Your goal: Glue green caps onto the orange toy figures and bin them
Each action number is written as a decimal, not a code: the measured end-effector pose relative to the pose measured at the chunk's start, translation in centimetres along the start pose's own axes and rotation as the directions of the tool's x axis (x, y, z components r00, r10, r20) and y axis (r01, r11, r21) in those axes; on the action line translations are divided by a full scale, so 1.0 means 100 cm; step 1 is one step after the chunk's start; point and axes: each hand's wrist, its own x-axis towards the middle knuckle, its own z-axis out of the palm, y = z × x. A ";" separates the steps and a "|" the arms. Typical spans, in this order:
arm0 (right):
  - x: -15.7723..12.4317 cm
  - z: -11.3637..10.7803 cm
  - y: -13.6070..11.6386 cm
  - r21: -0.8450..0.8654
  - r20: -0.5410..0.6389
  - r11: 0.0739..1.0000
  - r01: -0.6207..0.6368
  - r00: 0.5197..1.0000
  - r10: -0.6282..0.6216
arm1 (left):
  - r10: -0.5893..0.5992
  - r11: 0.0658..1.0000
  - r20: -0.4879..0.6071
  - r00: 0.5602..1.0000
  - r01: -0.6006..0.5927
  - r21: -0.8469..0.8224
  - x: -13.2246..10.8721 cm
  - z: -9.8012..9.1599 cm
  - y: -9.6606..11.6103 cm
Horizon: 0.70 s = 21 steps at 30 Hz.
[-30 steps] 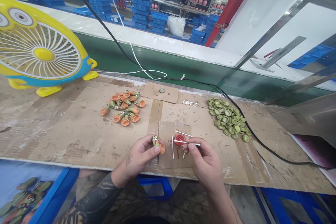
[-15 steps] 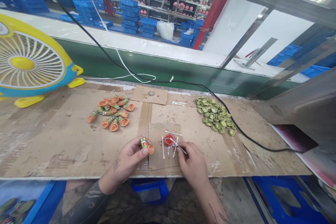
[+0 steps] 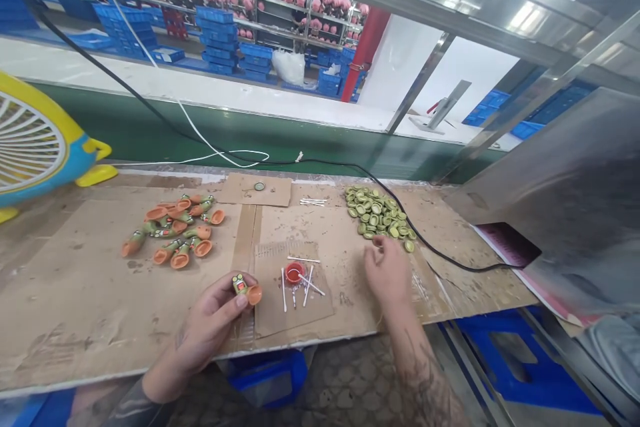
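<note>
My left hand [image 3: 215, 310] is closed around a small green figurine with an orange cup-shaped end [image 3: 254, 294], held above the cardboard left of a small pad. My right hand [image 3: 389, 273] reaches to the near edge of a pile of green oval caps [image 3: 377, 210], thumb and fingers apart, nothing visible in them. On the cardboard pad [image 3: 273, 320] between my hands stands a small red pot [image 3: 295, 273]. One cotton swab [image 3: 313, 285] leans on the pot's rim, and several others lie around it.
More green-and-orange figurines [image 3: 180, 259] lie in a heap at left. Behind the pad are a cardboard piece [image 3: 235, 188] bearing one round cap and several spare swabs [image 3: 313, 201]. A black cable [image 3: 425, 247] runs right of the caps; a yellow-blue fan [image 3: 75, 140] stands far left.
My right hand has let go of the cotton swab, leaving it in the red pot, and moved right to the green caps. The left hand still holds the figurine. The view has shifted right.
</note>
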 end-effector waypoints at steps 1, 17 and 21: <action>0.015 -0.003 0.012 -0.043 -0.027 0.998 -0.040 0.999 0.039 | -0.001 1.000 -0.013 1.000 0.001 -0.001 -0.001 0.001 0.001; -0.030 0.001 0.021 0.133 0.165 0.980 0.146 0.972 -0.167 | 0.015 0.999 0.003 1.000 -0.015 0.028 0.003 0.001 0.003; -0.035 0.003 0.019 0.065 0.095 0.995 0.074 0.992 -0.079 | 0.016 1.000 0.019 1.000 -0.017 0.023 0.003 0.001 0.003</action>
